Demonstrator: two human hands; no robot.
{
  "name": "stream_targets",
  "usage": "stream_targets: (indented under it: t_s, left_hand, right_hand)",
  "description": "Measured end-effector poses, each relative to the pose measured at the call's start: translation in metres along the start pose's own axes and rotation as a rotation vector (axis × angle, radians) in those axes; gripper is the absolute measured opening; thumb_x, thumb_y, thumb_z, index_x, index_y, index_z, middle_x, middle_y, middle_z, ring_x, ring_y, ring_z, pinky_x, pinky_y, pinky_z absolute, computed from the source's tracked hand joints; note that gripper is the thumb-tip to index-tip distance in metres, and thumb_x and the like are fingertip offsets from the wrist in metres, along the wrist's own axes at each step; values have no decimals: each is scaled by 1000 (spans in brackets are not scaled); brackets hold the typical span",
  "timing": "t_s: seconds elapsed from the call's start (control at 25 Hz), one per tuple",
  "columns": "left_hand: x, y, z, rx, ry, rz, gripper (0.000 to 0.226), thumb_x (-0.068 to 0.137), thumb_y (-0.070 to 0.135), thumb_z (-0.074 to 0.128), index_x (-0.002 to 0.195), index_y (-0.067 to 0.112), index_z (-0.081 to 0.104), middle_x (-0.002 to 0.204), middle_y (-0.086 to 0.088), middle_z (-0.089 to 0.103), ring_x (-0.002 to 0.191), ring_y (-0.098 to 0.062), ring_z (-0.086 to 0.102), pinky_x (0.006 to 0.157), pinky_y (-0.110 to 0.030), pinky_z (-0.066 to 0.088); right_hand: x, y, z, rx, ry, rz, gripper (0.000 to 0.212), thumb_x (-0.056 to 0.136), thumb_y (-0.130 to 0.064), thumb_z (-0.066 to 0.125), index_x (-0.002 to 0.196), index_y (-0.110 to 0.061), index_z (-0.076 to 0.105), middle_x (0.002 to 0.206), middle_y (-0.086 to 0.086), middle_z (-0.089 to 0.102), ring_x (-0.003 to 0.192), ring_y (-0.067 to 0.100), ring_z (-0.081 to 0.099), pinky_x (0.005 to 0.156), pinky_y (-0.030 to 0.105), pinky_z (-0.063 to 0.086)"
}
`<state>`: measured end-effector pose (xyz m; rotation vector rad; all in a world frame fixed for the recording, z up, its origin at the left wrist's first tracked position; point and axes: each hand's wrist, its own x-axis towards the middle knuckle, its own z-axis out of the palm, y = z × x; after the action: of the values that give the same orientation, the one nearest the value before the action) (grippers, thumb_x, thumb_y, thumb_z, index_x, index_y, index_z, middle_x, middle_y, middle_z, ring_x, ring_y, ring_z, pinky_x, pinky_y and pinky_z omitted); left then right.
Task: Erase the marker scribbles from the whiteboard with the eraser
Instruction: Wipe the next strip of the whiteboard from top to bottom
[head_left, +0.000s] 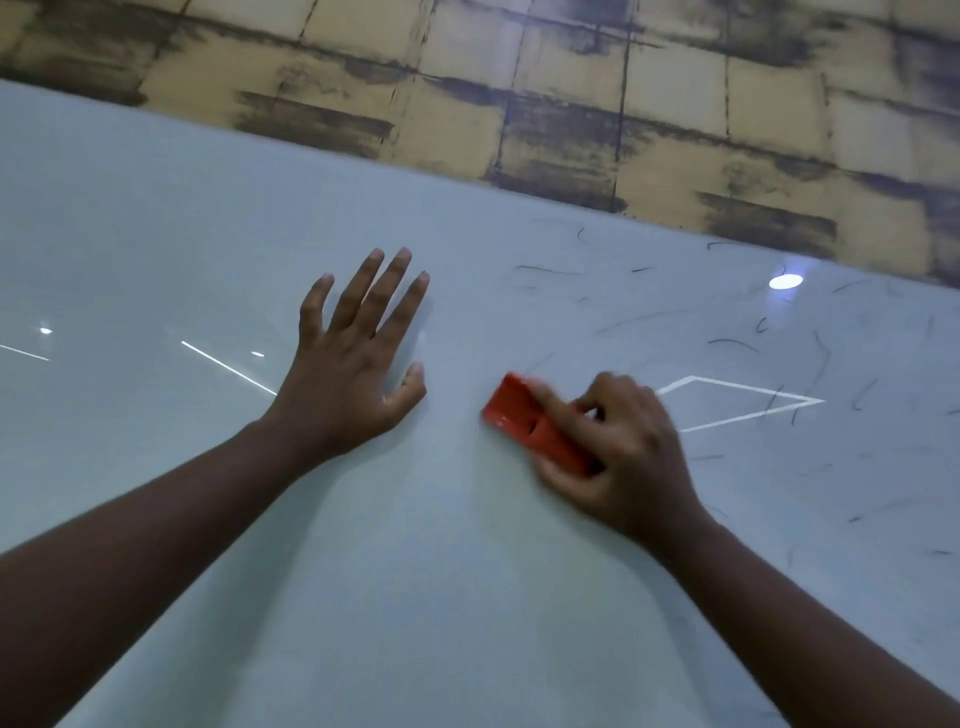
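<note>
Left hand (358, 358) lay flat, fingers spread, bracing the whiteboard (415, 571); right hand (618, 457) gripped the red eraser (524, 421) mid-board, wiping underway, with next passes needed over scribbles (737, 343) toward the right edge.

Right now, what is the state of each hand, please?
Left hand: open, fingers spread flat on the whiteboard.
Right hand: closed around the red eraser.

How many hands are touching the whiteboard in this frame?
1 directly: the left hand rests flat on the whiteboard, left of centre. The right hand grips the red eraser; whether it touches the board itself is unclear.
</note>
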<state>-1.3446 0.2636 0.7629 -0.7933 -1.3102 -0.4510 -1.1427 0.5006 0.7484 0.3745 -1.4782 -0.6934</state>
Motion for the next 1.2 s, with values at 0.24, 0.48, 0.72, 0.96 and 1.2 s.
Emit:
stream_targets:
  t_s: [0.24, 0.48, 0.72, 0.96, 1.2]
  left_hand:
    - [-4, -5, 7, -3, -8, -4, 75, 102, 49, 31, 169, 17, 22, 178, -6, 13, 164, -21, 13, 130, -60, 11]
    - [-5, -3, 9, -8, -3, -2, 76, 102, 49, 30, 170, 16, 20, 178, -6, 12, 165, -21, 10, 130, -61, 11]
    - [-3, -6, 8, -26, -25, -8, 77, 102, 51, 30, 170, 18, 17, 179, -4, 8, 165, -19, 6, 130, -61, 11]
    - [-2, -4, 8, -27, -6, -5, 76, 102, 50, 31, 170, 18, 20, 179, -4, 10, 165, -20, 9, 129, -62, 14]
    - [-5, -3, 11, -2, 19, -2, 75, 102, 48, 31, 169, 15, 20, 178, -5, 11, 165, -21, 12, 127, -64, 19]
  right_hand:
    - [5, 79, -20, -251, 305, 781, 66, 87, -58, 63, 144, -24, 61, 87, 8, 45, 77, 28, 48, 71, 52, 53]
    - [20, 14, 7, -145, 254, 615, 64, 84, -49, 65, 144, -24, 61, 87, 4, 40, 79, 27, 46, 65, 42, 48]
    - [11, -43, 15, -115, 67, 164, 58, 86, -43, 70, 138, -18, 67, 84, 4, 49, 73, 22, 46, 63, 34, 40]
    - [29, 14, 7, -209, 93, 214, 61, 86, -48, 65, 142, -23, 63, 84, 5, 46, 72, 25, 46, 63, 36, 41]
    - [64, 52, 11, -437, 218, 825, 61, 93, -51, 62, 144, -16, 60, 91, 14, 53, 81, 33, 54, 79, 45, 44]
